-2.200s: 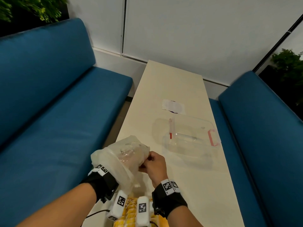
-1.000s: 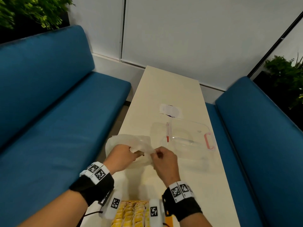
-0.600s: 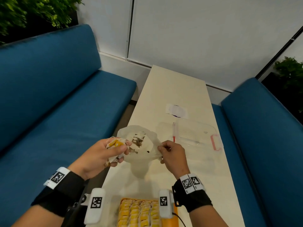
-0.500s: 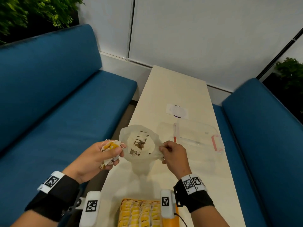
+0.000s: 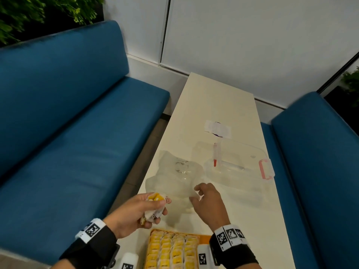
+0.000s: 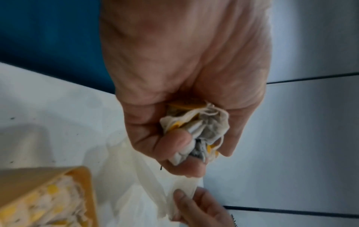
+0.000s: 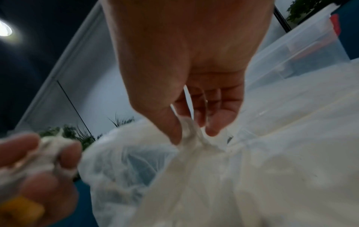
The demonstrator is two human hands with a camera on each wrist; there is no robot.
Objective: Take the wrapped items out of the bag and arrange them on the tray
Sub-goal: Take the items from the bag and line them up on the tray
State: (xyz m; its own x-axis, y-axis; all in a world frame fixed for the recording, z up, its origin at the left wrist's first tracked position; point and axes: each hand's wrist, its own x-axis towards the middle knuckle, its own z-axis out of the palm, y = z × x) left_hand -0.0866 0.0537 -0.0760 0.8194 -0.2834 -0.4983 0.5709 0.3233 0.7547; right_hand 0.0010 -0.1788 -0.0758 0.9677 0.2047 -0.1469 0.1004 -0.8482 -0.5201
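Above table (image 5: 213, 105), left hand (image 5: 134, 212) grips wrapped items (image 5: 154, 206) beside bag (image 5: 174, 179).

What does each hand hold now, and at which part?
The left hand grips a bunch of wrapped items in its curled fingers. The right hand pinches the plastic bag at a gathered edge.

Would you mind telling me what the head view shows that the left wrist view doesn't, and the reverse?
Only the head view shows the clear box with its pink latch. Only the left wrist view shows the strings and crumpled paper of the wrapped items. Both show the left hand gripping those, the right hand pinching the bag, and the yellow tray.
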